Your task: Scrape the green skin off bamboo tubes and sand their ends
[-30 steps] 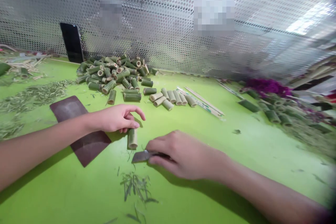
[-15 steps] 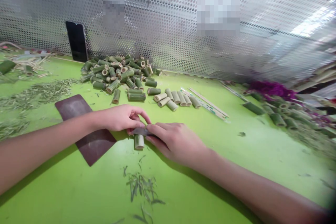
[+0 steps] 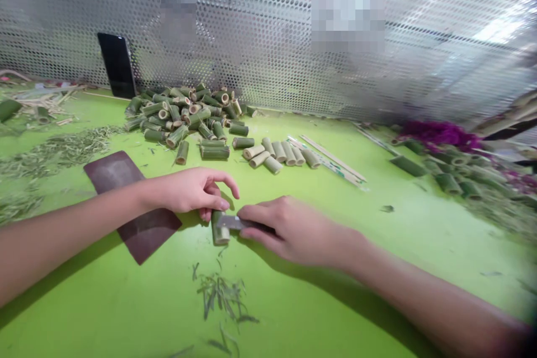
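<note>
Fingers (image 3: 217, 203) of your left hand (image 3: 188, 190) pinch a bamboo segment (image 3: 220, 234) on the worktop (image 3: 356, 218); your right hand (image 3: 293, 229) presses a blade (image 3: 229, 222) to it. It looks light, stiff, apt to roll: hold its far end.

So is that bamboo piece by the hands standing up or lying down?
Lying down: the bamboo piece rests lengthwise on the table, cut end facing the camera.

"What stands along the perforated metal screen (image 3: 268, 39)?"
"A black phone (image 3: 116, 65) leaning on it, beside a heap of short green bamboo tube sections (image 3: 184, 114)."
"Nearer?"
"A dark brown abrasive sheet (image 3: 113, 170) lying flat on the lime-green table (image 3: 419, 224), thin green shavings (image 3: 222, 293), and purple blossoms (image 3: 440, 133) far right."
</note>
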{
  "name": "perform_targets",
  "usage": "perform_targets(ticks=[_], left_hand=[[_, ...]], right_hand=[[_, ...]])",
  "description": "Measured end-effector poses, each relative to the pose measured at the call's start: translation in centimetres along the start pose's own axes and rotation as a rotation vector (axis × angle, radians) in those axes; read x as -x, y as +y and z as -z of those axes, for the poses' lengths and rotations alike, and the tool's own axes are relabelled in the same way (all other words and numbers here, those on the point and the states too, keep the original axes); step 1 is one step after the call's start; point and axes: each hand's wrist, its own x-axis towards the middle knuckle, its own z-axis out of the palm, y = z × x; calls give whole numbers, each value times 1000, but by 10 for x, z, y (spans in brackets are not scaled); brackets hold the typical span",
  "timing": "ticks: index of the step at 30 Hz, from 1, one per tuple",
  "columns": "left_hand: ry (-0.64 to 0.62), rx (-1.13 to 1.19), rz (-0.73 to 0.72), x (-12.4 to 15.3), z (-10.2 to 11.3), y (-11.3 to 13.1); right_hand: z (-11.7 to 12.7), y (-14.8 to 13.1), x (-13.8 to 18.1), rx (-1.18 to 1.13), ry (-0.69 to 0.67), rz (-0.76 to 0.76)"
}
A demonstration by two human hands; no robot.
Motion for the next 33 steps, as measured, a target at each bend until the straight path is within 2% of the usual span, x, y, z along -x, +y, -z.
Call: perform_targets(ticks=[2, 4, 6, 9, 12, 18, 25, 33], left_hand=[[-7, -15, -7, 2, 1, 1], [-16, -26, -11, 2, 3, 2], [-20, -49, 4, 2, 5, 4], [11, -73, 28, -1, 5, 6], [48, -57, 27, -3, 1, 6], [70, -71, 22, -3, -1, 6], [-72, -42, 18, 1, 11, 9], [-75, -64, 20, -2, 12, 6]], right_hand=[[2, -2, 3, -50, -67, 63], [0, -1, 5, -74, -67, 118], [-5, 4, 5, -45, 32, 119], [-14, 12, 0, 113, 205, 39], [-20, 15, -5, 249, 272, -15], [-21, 12, -9, 289, 253, 3], [-21, 15, -8, 286, 251, 14], [-28, 13, -12, 372, 318, 57]])
